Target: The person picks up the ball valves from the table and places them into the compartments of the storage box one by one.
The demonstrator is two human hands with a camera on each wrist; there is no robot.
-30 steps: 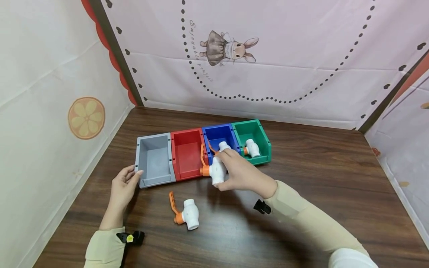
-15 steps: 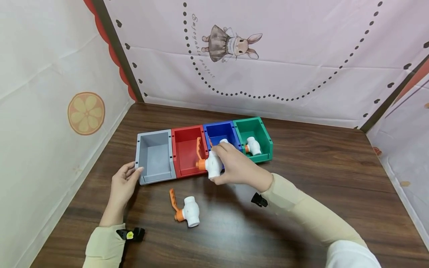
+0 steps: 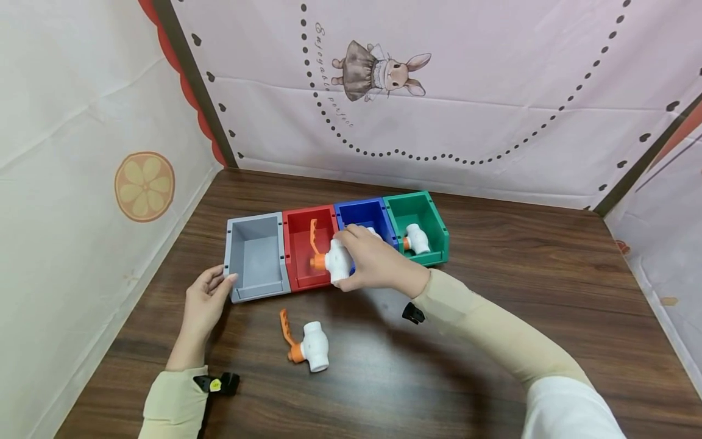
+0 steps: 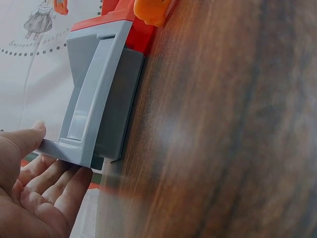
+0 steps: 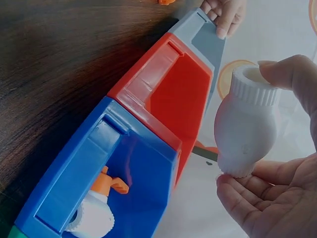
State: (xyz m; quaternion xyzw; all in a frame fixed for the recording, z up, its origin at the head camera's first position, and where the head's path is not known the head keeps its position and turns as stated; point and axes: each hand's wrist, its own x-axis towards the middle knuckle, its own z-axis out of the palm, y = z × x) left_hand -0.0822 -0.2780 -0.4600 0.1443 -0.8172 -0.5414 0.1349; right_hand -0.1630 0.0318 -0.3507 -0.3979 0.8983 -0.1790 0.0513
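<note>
My right hand (image 3: 375, 259) grips a white ball valve (image 3: 338, 261) with an orange handle by its two ends, thumb on one and fingers on the other. In the head view the valve overlaps the front of the red bin (image 3: 301, 244). My left hand (image 3: 205, 302) pinches the left wall of the grey bin (image 3: 258, 292) between thumb and fingers, as the left wrist view shows. A second ball valve (image 3: 315, 346) lies on the table before the bins. Another valve (image 5: 91, 218) sits in the blue bin (image 5: 49, 191), and one more valve (image 3: 418, 238) in the green bin (image 3: 439, 257).
The grey, red, blue and green bins stand side by side in a row on the dark wood table (image 3: 521, 274). Printed cloth (image 3: 466, 79) hangs behind, with a white cloth (image 3: 71, 183) at the left.
My right hand has carried the ball valve leftward, from in front of the blue bin to over the red one. The left hand stays at the grey bin.
</note>
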